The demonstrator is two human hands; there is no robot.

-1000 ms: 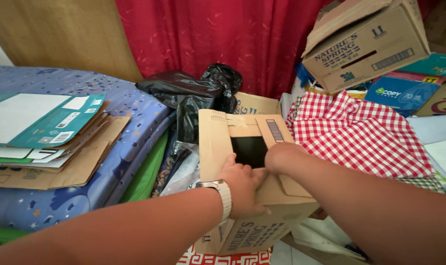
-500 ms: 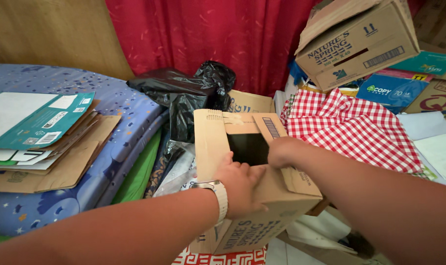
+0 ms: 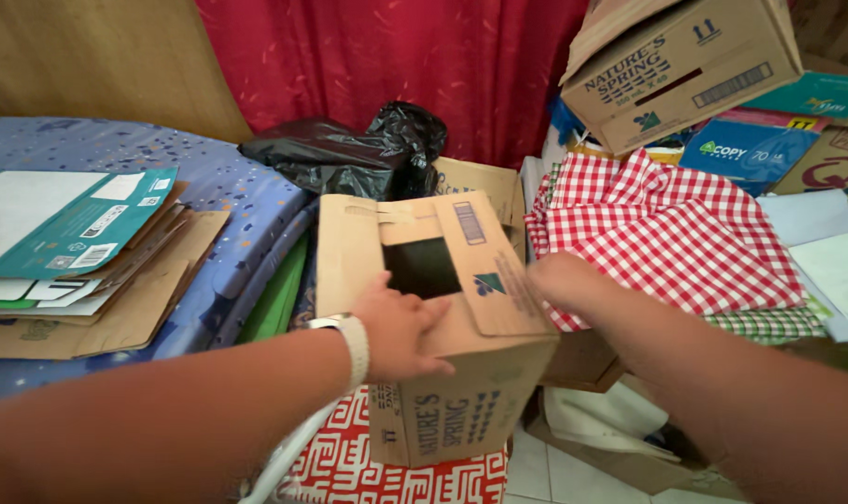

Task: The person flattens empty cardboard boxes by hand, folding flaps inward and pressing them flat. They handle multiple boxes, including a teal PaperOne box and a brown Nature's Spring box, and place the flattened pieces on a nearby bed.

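Cardboard box (image 3: 442, 373) sits at centre frame, top flaps partly folded around a dark opening. Left hand (image 3: 400, 327) lies flat and uncurled on the near flap, fingers spread, pressing without gripping. Right hand (image 3: 559, 280) touches the flap at the box's 3 o'clock edge; its grip cannot be told. Black plastic bag (image 3: 349, 159) lies at 12 o'clock, checked cloth (image 3: 666, 233) at 2 o'clock, flattened cartons (image 3: 78, 252) at 9 o'clock.

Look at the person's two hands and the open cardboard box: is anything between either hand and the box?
Nothing visible. The left hand rests directly on the cardboard box at its opening; the right hand is at the box's right flap.
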